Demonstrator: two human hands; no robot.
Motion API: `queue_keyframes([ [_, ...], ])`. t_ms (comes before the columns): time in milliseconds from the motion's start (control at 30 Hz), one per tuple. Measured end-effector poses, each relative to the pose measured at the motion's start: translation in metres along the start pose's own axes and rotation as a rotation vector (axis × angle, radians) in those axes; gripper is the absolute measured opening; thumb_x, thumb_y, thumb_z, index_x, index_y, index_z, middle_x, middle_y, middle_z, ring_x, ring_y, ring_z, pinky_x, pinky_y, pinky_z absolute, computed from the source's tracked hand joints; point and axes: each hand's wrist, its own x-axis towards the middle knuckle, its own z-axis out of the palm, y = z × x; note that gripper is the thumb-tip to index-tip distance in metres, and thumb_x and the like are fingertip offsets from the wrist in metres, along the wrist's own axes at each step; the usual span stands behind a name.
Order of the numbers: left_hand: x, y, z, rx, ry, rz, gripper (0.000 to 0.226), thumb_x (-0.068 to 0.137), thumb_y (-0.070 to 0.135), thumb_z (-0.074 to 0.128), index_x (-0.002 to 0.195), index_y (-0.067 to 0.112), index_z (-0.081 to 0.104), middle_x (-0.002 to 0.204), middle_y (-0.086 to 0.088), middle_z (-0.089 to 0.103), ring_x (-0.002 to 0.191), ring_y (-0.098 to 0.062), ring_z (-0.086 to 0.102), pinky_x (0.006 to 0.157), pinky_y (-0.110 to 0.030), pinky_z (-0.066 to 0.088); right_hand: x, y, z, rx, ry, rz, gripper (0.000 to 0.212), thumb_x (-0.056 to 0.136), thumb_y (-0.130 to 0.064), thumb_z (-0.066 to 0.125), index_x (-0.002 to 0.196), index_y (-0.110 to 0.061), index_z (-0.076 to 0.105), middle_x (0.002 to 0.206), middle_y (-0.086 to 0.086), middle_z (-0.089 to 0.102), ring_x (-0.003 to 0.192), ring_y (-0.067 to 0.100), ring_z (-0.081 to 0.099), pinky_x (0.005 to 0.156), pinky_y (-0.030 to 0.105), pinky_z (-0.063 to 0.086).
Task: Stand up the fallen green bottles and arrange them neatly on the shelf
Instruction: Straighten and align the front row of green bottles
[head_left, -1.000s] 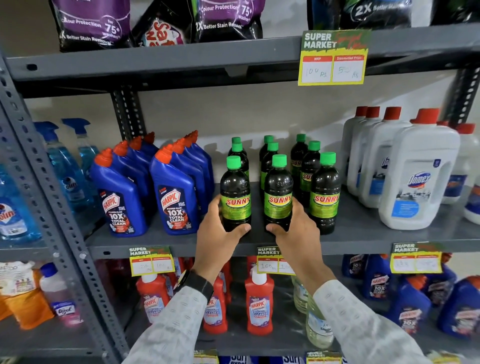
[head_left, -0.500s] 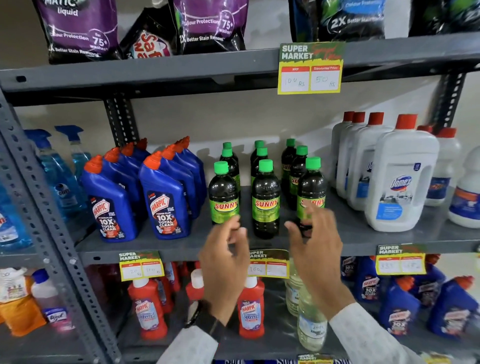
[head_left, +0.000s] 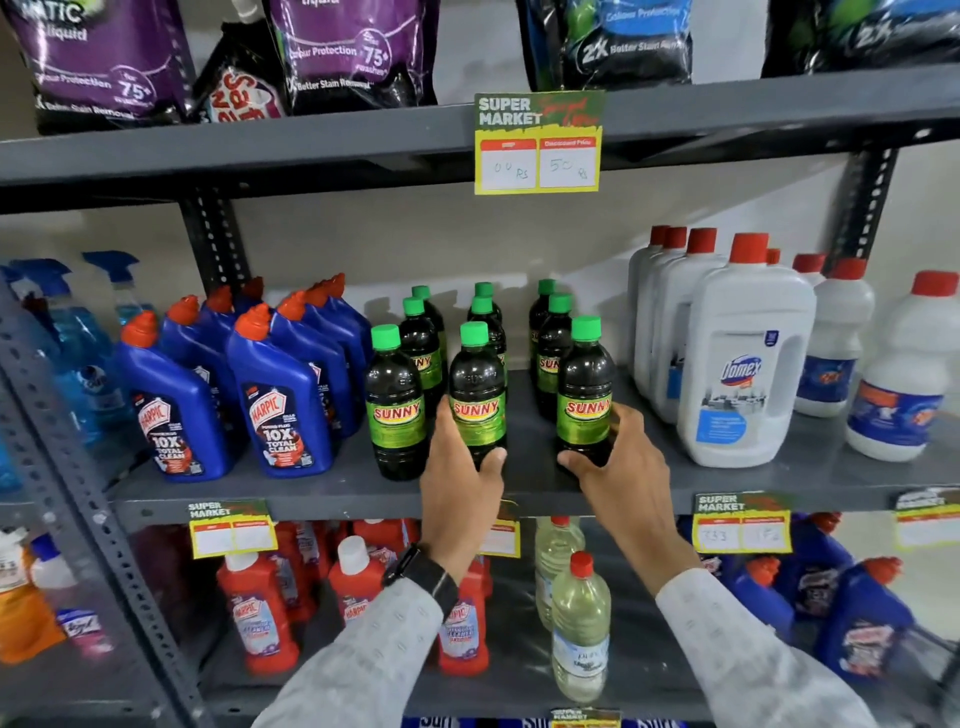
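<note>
Item: dark plastic bottles with green screw caps and green "SUNNY" labels, nine visible, all upright on the grey metal middle shelf (head_left: 519, 483), in three files running front to back. Long axes vertical; none lies fallen.

Hands: left hand (head_left: 460, 480) wrapped around the base of the middle front bottle (head_left: 477, 389); right hand (head_left: 621, 467) wrapped around the base of the right front bottle (head_left: 586, 395). Both bottles stand directly ahead of the hands, at the shelf's front edge. The left front bottle (head_left: 393, 402) is untouched and nearer the left hand.

Spacing: the right file seems wider apart from the middle one.

Contents: dark liquid, filled nearly to the necks.
</note>
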Motion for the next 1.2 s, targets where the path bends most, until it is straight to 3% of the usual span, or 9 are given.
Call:
queue_keyframes([
  [133,0.002,0.000,-0.003,-0.033,0.003,-0.018,0.083,0.087,0.023,0.079,0.156,0.030,0.032,0.138,0.009,0.060,0.126,-0.012,0.056,0.107,-0.033,0.043,0.000,-0.002,-0.003,0.009,-0.036,-0.006,0.071,0.080,-0.037,0.086,0.135,-0.022,0.044,0.110,-0.012,0.057,0.103,0.010,0.053,0.087,0.027,0.038],
  [267,0.006,-0.001,-0.007,-0.036,-0.036,-0.020,0.085,0.085,0.022,0.082,0.155,0.028,0.034,0.127,0.017,0.056,0.115,-0.004,0.051,0.101,-0.027,0.038,0.001,-0.003,-0.004,0.063,-0.054,-0.011,0.077,0.077,-0.037,0.088,0.138,-0.025,0.042,0.112,-0.013,0.056,0.100,0.007,0.050,0.088,0.026,0.038],
  [500,0.007,-0.004,-0.010,-0.052,-0.055,-0.034,0.087,0.086,0.020,0.084,0.156,0.026,0.033,0.127,0.016,0.054,0.116,-0.005,0.048,0.099,-0.026,0.035,0.001,-0.004,0.001,0.069,-0.099,-0.021,0.077,0.084,-0.029,0.084,0.146,-0.021,0.039,0.127,-0.004,0.065,0.120,0.020,0.060,0.092,0.029,0.042],
  [733,0.008,-0.007,-0.012,-0.094,-0.070,-0.014,0.084,0.087,0.021,0.082,0.155,0.028,0.035,0.126,0.018,0.056,0.117,-0.005,0.052,0.100,-0.026,0.037,-0.002,-0.008,0.004,0.066,-0.082,-0.027,0.080,0.082,-0.030,0.085,0.146,-0.022,0.039,0.125,-0.005,0.064,0.119,0.019,0.060,0.098,0.033,0.046],
  [1000,0.010,-0.012,-0.014,-0.084,-0.082,0.001,0.085,0.087,0.022,0.082,0.156,0.029,0.034,0.129,0.016,0.057,0.119,-0.006,0.051,0.102,-0.028,0.037,-0.003,-0.006,0.004,0.019,-0.038,-0.028,0.074,0.084,-0.029,0.083,0.145,-0.019,0.042,0.123,-0.003,0.067,0.116,0.021,0.061,0.088,0.028,0.040],
  [1200,0.011,-0.012,-0.015,-0.090,-0.095,0.008,0.086,0.086,0.021,0.083,0.157,0.027,0.034,0.127,0.019,0.054,0.119,-0.002,0.048,0.102,-0.025,0.035,-0.005,-0.007,0.004,0.026,-0.027,-0.030,0.074,0.084,-0.031,0.083,0.144,-0.019,0.042,0.124,-0.002,0.067,0.118,0.021,0.062,0.093,0.031,0.045],
])
